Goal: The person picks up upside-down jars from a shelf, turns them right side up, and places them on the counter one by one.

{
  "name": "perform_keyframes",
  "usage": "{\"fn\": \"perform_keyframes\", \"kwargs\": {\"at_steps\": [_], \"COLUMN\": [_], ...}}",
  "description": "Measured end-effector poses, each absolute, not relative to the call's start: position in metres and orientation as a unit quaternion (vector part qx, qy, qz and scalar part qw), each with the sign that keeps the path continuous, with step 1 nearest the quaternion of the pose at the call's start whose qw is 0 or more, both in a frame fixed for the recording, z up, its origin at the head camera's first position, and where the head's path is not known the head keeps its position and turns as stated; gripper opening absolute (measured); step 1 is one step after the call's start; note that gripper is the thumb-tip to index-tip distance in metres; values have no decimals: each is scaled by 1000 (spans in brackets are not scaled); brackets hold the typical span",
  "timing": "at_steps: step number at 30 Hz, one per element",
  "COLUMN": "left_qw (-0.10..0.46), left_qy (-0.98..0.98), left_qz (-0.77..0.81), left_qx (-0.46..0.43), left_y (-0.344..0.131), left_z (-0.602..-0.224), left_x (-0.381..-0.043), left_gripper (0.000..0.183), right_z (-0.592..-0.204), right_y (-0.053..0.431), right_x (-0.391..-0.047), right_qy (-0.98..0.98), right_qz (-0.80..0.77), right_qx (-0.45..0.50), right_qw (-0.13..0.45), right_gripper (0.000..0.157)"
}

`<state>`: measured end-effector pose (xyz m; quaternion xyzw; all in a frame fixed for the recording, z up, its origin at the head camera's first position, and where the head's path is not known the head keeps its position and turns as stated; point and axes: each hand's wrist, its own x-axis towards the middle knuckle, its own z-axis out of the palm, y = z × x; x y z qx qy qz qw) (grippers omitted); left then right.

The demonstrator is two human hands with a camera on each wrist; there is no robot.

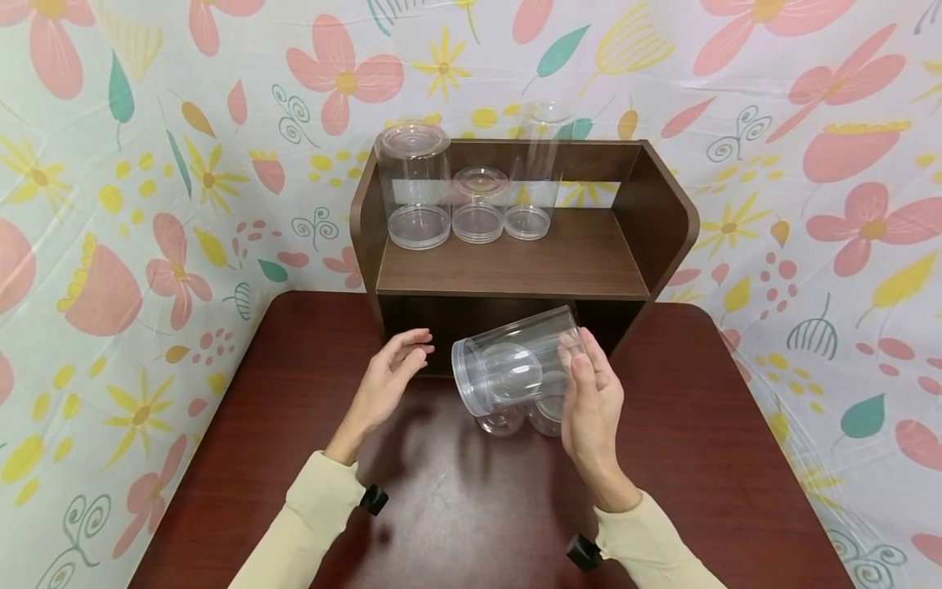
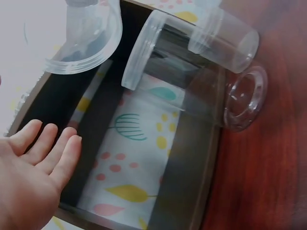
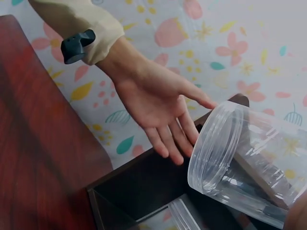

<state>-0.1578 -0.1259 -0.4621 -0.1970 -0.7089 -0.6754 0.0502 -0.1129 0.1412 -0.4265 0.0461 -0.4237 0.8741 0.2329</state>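
My right hand [image 1: 594, 409] grips a large clear plastic jar [image 1: 533, 343] near one end, thumb in front and fingers behind. The jar lies tilted in the air, its wide ribbed end facing my left hand [image 1: 383, 384]. That left hand is held apart from the jar with nothing in it, its palm and fingers visible in the right wrist view. Behind and below the held jar, smaller clear containers [image 1: 503, 422] stand on the table, partly hidden. In the right wrist view the held jar [image 3: 259, 163] fills the right side.
A brown wooden shelf unit [image 1: 515, 282] stands at the back of the dark red table [image 1: 456, 523]. On its upper board are a wide clear jar [image 1: 415, 188], a short one [image 1: 480, 209] and a tall narrow one [image 1: 531, 176]. Flower-patterned cloth [image 1: 177, 270] surrounds the table.
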Motion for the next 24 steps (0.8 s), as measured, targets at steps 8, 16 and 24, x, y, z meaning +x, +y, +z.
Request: {"fn": "perform_keyframes", "kwargs": {"at_steps": [8,16,24], "left_qw": [-51,-107,-133], "left_qy": [-717,-701,-686], "left_qz": [-646,-654,-660], "left_qx": [-255,-265,-276], "left_y": [-120,-114,-107], "left_z": [-474,-481,-481], "left_x": [-153,-152,-150], "left_gripper": [71,103,113], "right_z": [-431,-433,-438], "right_y": [136,130,127], "right_x": [-117,-118,-116], "right_qy": [-431,-440,-451], "right_qz": [871,870,867], "right_qx": [37,27,26], "right_qw": [231,219,208], "right_gripper": [72,69,66]}}
